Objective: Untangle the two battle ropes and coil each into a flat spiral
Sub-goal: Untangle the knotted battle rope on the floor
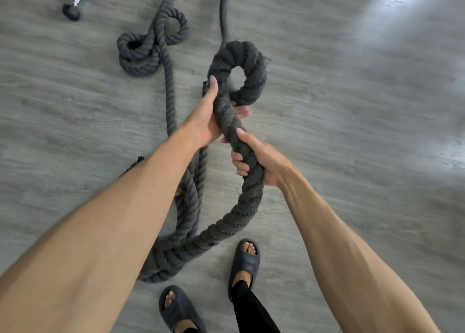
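A thick, frayed dark grey battle rope [249, 196] is lifted off the floor in front of me. My left hand [208, 116] grips it just below a small loop [251, 65] bent at its top. My right hand [254, 156] is closed around the same rope a little lower. From my right hand the rope curves down to a tangled heap [176, 252] on the floor near my feet. A second dark twisted rope [168, 81] runs along the floor on the left, with loose loops [148, 48] near its far part.
A black dumbbell [75, 0] lies on the grey wood-look floor at the top left. A thin rope strand [224, 10] runs away at the top centre. My feet in dark slides [245, 262] stand just right of the heap. Bright glare covers the floor at the upper right.
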A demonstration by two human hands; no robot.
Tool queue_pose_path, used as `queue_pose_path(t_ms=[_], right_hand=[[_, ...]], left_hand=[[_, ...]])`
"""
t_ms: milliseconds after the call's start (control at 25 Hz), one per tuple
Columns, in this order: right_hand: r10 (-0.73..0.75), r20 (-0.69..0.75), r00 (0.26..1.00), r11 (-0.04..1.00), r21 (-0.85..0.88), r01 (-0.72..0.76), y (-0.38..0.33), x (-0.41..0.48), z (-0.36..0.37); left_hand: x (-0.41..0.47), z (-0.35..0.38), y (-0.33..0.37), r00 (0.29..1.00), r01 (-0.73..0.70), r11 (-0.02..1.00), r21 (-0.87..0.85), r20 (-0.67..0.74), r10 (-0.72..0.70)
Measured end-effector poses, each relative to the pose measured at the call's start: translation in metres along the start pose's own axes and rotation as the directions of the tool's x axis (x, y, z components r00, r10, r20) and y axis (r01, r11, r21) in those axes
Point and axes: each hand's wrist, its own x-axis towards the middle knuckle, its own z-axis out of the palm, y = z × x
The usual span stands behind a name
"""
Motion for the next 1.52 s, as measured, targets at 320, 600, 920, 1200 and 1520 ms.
queue_pose_path(t_ms=[320, 600, 920, 1200, 1520], right_hand=[[0.085, -0.219, 0.972, 0.985, -0.130, -0.115, 0.035, -0.005, -0.023], [0.249, -0.523, 0.815, 0.712, 0.670, 0.212, 0.036, 0.020, -0.031], [0.239, -0.633, 0.736, 0.911, 0.409, 0.056, 0.101, 0.023, -0.014], [0.099, -0.500, 0.860, 0.900, 0.415, 0.137, 0.093, 0.008, -0.008], [0.146, -0.636, 0.758, 0.987, 0.141, -0.072, 0.154, -0.027, 0.012]], left_hand=[[0.022, 0.023, -0.036, 0.908, -0.257, 0.817, 0.516, -0.162, 0.387], [-0.032, -0.039, -0.119, 0.724, 0.000, -0.458, 0.889, 0.316, 0.613], [-0.073, -0.069, -0.151, 0.982, -0.114, -0.142, 0.983, 0.133, 0.134], [-0.067, -0.096, -0.103, 0.952, 0.045, -0.259, 0.965, -0.120, -0.283], [-0.118, -0.020, -0.208, 0.902, 0.369, -0.055, 0.928, -0.344, 0.259]])
